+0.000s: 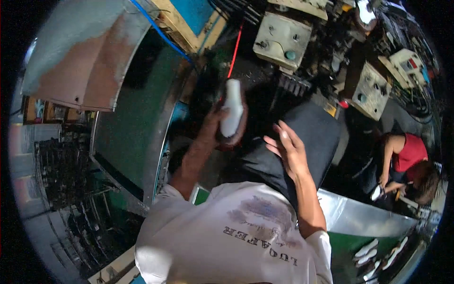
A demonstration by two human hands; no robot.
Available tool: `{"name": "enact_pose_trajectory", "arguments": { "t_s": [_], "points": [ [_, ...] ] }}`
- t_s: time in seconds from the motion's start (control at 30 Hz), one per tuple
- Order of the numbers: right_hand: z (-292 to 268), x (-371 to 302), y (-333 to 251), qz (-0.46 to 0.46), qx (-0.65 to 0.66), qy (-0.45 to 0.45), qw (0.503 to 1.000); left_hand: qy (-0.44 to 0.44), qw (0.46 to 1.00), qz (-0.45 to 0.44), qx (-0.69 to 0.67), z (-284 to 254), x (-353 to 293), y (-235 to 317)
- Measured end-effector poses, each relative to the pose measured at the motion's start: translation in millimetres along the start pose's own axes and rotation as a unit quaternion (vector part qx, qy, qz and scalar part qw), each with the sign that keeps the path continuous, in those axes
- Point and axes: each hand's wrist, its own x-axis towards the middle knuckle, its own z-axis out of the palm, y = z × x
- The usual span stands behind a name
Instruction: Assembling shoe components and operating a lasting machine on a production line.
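My left hand is closed around the side of a shoe upper on a last. Its long white underside faces up, with a dark brown rim around the wider near end. The narrow end points away from me. Slight blur softens the shoe's outline. Over my dark trousers, my right hand holds nothing, its fingers stretched and apart. Part of the left fingers is hidden beneath the shoe.
Beyond my knees stand machines with a pale control box and a second box. A metal-edged green conveyor runs along my left. At right, a person in a red top bends over a shoe. White-soled shoes lie on a green surface.
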Motion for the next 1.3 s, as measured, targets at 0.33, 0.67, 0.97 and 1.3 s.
{"name": "enact_pose_trajectory", "arguments": {
  "t_s": [0.33,0.67,0.97,1.3],
  "points": [
    [-111.0,-45.3,8.6,-0.056,-0.009,0.155,0.986,0.433,0.602,0.101,0.663,-237.7,114.4,218.8],
    [-270.8,-195.1,120.2,-0.037,-0.1,0.458,0.882,-0.285,0.874,0.134,0.369,160.3,160.2,-46.2],
    [-234.9,-552.0,551.5,0.239,0.054,0.833,0.496,-0.718,0.561,0.208,0.356,295.8,-51.9,-295.5],
    [-59.1,-333.5,604.6,0.591,0.054,0.805,0.024,-0.69,0.402,0.191,0.571,297.1,-62.9,-279.8]
  ]
}}
